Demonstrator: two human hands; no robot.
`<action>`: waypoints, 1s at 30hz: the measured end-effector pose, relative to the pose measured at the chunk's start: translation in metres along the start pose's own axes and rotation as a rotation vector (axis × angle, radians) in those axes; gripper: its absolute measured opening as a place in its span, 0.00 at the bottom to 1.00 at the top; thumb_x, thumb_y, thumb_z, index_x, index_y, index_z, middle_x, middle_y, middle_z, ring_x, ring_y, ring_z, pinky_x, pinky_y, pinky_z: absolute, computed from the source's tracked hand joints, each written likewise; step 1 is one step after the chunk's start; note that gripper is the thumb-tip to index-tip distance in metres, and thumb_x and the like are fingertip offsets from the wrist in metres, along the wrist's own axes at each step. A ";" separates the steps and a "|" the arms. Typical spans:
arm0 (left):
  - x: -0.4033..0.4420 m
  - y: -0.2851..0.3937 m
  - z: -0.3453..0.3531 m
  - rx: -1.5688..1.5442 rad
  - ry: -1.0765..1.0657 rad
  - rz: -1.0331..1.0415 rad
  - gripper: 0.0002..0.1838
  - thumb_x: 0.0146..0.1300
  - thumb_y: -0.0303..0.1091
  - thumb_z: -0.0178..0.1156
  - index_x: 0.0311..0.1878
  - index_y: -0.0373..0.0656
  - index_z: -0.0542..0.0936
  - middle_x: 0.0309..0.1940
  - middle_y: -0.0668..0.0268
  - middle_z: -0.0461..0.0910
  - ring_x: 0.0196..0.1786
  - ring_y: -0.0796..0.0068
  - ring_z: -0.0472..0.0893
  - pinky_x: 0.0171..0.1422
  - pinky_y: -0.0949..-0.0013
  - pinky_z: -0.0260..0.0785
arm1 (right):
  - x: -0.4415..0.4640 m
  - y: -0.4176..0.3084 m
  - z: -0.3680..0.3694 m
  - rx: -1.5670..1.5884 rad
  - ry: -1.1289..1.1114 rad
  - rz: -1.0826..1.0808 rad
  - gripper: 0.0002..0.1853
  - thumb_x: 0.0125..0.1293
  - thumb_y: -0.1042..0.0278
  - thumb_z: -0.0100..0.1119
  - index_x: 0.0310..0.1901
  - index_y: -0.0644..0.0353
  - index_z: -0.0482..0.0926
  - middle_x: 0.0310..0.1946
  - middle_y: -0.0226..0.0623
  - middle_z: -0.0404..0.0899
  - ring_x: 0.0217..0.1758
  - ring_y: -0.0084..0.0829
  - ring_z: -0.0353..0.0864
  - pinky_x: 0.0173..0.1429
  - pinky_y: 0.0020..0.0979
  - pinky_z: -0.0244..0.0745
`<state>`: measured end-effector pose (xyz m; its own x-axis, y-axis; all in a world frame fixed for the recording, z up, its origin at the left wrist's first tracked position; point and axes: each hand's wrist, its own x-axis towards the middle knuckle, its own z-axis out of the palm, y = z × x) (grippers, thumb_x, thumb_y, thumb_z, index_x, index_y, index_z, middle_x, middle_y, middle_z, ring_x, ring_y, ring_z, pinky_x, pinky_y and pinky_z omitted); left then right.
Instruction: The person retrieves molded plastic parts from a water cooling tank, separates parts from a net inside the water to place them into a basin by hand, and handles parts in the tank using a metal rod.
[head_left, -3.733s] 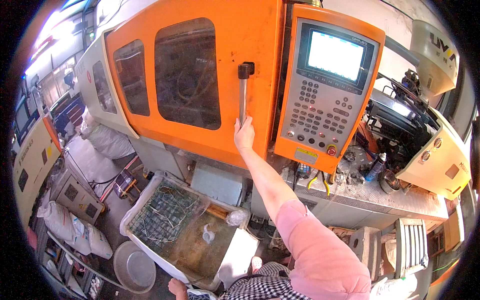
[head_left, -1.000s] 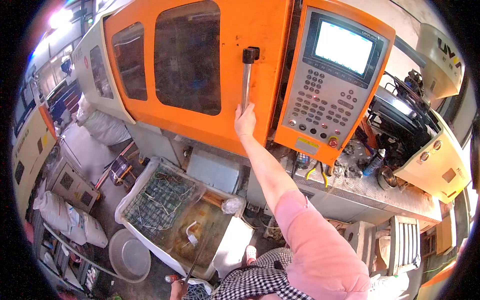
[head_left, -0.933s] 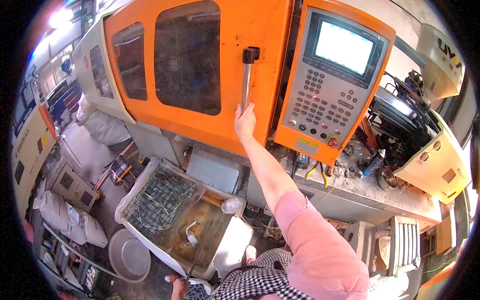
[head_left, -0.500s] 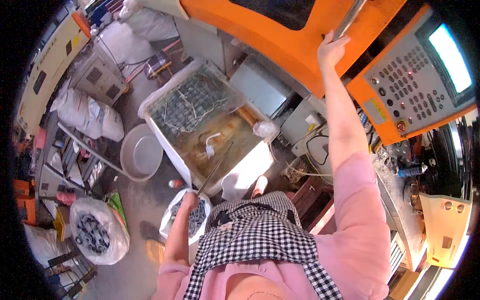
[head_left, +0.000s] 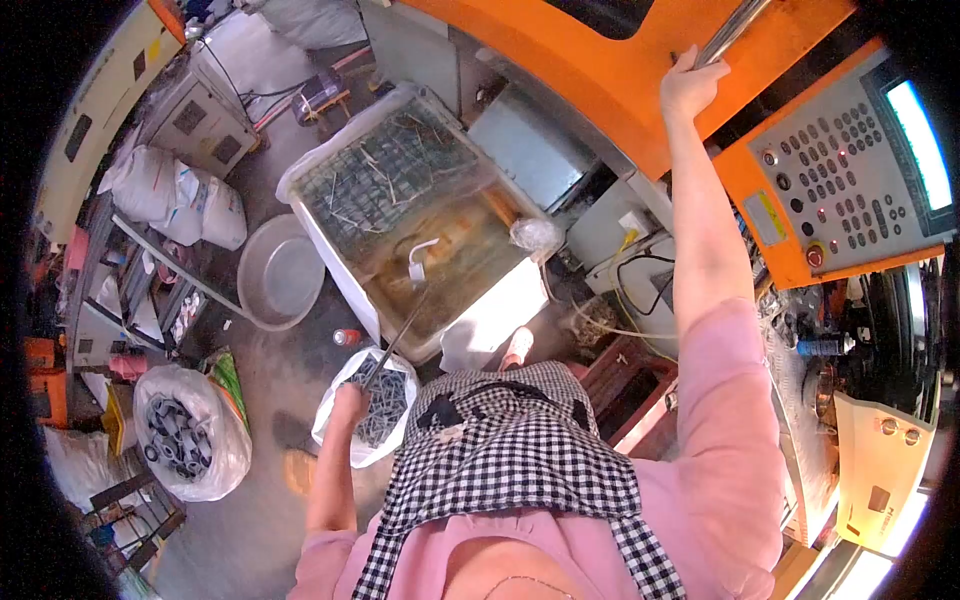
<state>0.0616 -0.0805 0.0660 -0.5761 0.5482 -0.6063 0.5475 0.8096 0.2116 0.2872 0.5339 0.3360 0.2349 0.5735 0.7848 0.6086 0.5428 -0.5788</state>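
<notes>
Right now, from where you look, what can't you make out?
All in the head view:
Metal handle: upper end cut off by the top edge.
Left hand: the hand itself hides its grip on the thin rod.
Control screen: too slanted and glaring to read.
Dark window: cut off by the top edge.

The right arm [head_left: 708,235], bare to above the elbow, stretched forward and almost straight, ending in a right hand [head_left: 690,90] whose fingers [head_left: 712,73] were curled closed, while the left arm [head_left: 333,475] was held lower, the left hand [head_left: 349,403] likewise closed, well apart from the other.
</notes>
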 end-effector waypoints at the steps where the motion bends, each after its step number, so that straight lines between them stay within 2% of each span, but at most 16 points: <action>1: 0.005 -0.009 0.012 0.055 0.015 0.049 0.12 0.50 0.36 0.59 0.28 0.34 0.78 0.28 0.45 0.77 0.35 0.49 0.78 0.41 0.55 0.70 | 0.001 0.003 0.004 -0.017 0.005 0.009 0.19 0.61 0.56 0.50 0.39 0.65 0.60 0.26 0.55 0.76 0.29 0.54 0.75 0.31 0.45 0.69; 2: 0.012 -0.022 0.026 0.111 0.033 0.122 0.12 0.50 0.36 0.58 0.27 0.34 0.78 0.27 0.45 0.77 0.34 0.49 0.78 0.39 0.55 0.70 | 0.003 0.009 0.006 -0.048 0.030 0.010 0.18 0.61 0.56 0.50 0.38 0.65 0.62 0.25 0.54 0.76 0.28 0.52 0.76 0.28 0.43 0.69; 3: 0.015 -0.027 0.036 -0.107 0.090 0.103 0.12 0.50 0.35 0.58 0.24 0.33 0.77 0.25 0.45 0.76 0.31 0.48 0.78 0.36 0.54 0.69 | 0.003 -0.002 0.000 -0.005 0.042 0.016 0.17 0.61 0.56 0.50 0.34 0.64 0.64 0.24 0.53 0.76 0.26 0.47 0.76 0.26 0.39 0.69; 5: 0.027 -0.034 0.062 0.019 0.116 0.062 0.12 0.50 0.35 0.59 0.25 0.33 0.77 0.24 0.47 0.77 0.31 0.50 0.78 0.35 0.54 0.69 | -0.001 0.005 0.004 -0.033 0.058 0.012 0.18 0.61 0.57 0.51 0.39 0.67 0.64 0.24 0.54 0.75 0.26 0.48 0.76 0.26 0.41 0.68; 6: 0.031 -0.043 0.070 -0.164 0.075 -0.007 0.13 0.51 0.37 0.59 0.27 0.33 0.77 0.26 0.46 0.77 0.33 0.51 0.78 0.37 0.55 0.69 | -0.003 0.008 0.008 -0.044 0.050 0.021 0.19 0.60 0.58 0.51 0.42 0.69 0.64 0.24 0.55 0.74 0.26 0.49 0.76 0.26 0.42 0.68; 7: 0.040 -0.047 0.072 0.055 -0.009 0.153 0.11 0.50 0.35 0.59 0.27 0.33 0.77 0.27 0.48 0.77 0.34 0.50 0.77 0.38 0.54 0.69 | -0.004 0.009 0.010 -0.046 0.038 0.034 0.21 0.60 0.59 0.51 0.44 0.71 0.64 0.24 0.56 0.74 0.26 0.49 0.75 0.26 0.43 0.68; 8: 0.035 -0.048 0.085 0.057 0.313 0.268 0.08 0.47 0.30 0.58 0.24 0.33 0.77 0.27 0.49 0.77 0.32 0.50 0.78 0.37 0.54 0.69 | -0.005 0.010 0.014 -0.049 0.013 0.047 0.22 0.60 0.60 0.52 0.47 0.72 0.64 0.24 0.57 0.73 0.26 0.50 0.75 0.27 0.44 0.68; 9: 0.044 -0.061 0.101 0.089 0.383 0.302 0.09 0.49 0.31 0.56 0.28 0.33 0.77 0.28 0.50 0.78 0.32 0.53 0.78 0.36 0.55 0.69 | 0.001 -0.009 -0.007 0.042 -0.041 0.131 0.14 0.59 0.64 0.52 0.39 0.65 0.64 0.23 0.55 0.72 0.29 0.55 0.74 0.30 0.46 0.67; 13: 0.103 -0.117 0.177 0.540 0.227 0.347 0.13 0.57 0.33 0.49 0.41 0.35 0.74 0.32 0.55 0.78 0.34 0.62 0.79 0.36 0.61 0.71 | 0.001 -0.004 0.001 0.017 0.080 0.025 0.15 0.60 0.63 0.52 0.40 0.66 0.64 0.23 0.54 0.72 0.27 0.54 0.72 0.30 0.48 0.66; 14: 0.107 -0.116 0.180 0.665 0.429 0.564 0.12 0.57 0.34 0.48 0.36 0.36 0.76 0.31 0.54 0.78 0.32 0.61 0.79 0.33 0.59 0.69 | 0.001 -0.005 -0.001 0.033 0.101 0.000 0.15 0.59 0.63 0.52 0.38 0.67 0.65 0.22 0.53 0.72 0.26 0.53 0.71 0.30 0.49 0.65; 15: 0.116 -0.111 0.181 0.668 0.443 0.570 0.12 0.57 0.34 0.48 0.36 0.36 0.76 0.31 0.54 0.78 0.32 0.61 0.79 0.33 0.59 0.69 | 0.002 -0.005 -0.002 0.036 0.115 -0.003 0.15 0.59 0.63 0.52 0.38 0.67 0.65 0.22 0.53 0.72 0.26 0.53 0.71 0.30 0.49 0.65; 18: 0.140 -0.107 0.190 0.623 0.364 0.665 0.11 0.57 0.34 0.47 0.33 0.37 0.76 0.27 0.52 0.77 0.32 0.58 0.78 0.33 0.56 0.68 | 0.001 -0.006 -0.003 0.045 0.074 0.012 0.14 0.59 0.63 0.52 0.38 0.66 0.65 0.23 0.54 0.72 0.28 0.53 0.71 0.33 0.49 0.65; 21: 0.151 -0.101 0.193 0.219 0.226 0.504 0.11 0.56 0.33 0.47 0.32 0.37 0.76 0.27 0.51 0.77 0.33 0.55 0.76 0.35 0.55 0.67 | 0.000 -0.005 -0.003 0.031 0.082 0.021 0.14 0.59 0.64 0.52 0.39 0.66 0.65 0.24 0.53 0.73 0.29 0.53 0.71 0.33 0.49 0.65; 24: 0.154 -0.091 0.194 -0.056 0.311 0.385 0.12 0.56 0.35 0.48 0.31 0.38 0.77 0.27 0.52 0.77 0.33 0.53 0.76 0.35 0.54 0.67 | 0.000 -0.005 -0.003 0.025 0.092 -0.031 0.16 0.60 0.64 0.52 0.42 0.65 0.62 0.24 0.55 0.73 0.30 0.55 0.73 0.34 0.48 0.67; 28: 0.144 -0.079 0.170 0.135 0.137 0.593 0.12 0.54 0.37 0.50 0.27 0.39 0.77 0.25 0.52 0.77 0.30 0.51 0.76 0.33 0.53 0.66 | 0.000 -0.006 -0.005 0.026 0.099 -0.030 0.16 0.60 0.64 0.52 0.42 0.64 0.62 0.23 0.54 0.72 0.29 0.55 0.73 0.32 0.48 0.67; 30: 0.142 -0.069 0.170 0.082 0.211 0.480 0.11 0.53 0.37 0.51 0.26 0.39 0.77 0.25 0.52 0.77 0.29 0.52 0.76 0.32 0.53 0.66 | 0.000 -0.007 -0.005 0.017 0.086 -0.027 0.15 0.60 0.64 0.52 0.42 0.64 0.62 0.23 0.54 0.72 0.28 0.55 0.73 0.31 0.48 0.67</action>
<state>0.0456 -0.0944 -0.1648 -0.3542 0.8900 -0.2871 0.8201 0.4432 0.3619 0.2868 0.5278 0.3411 0.2837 0.5040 0.8158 0.6026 0.5681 -0.5605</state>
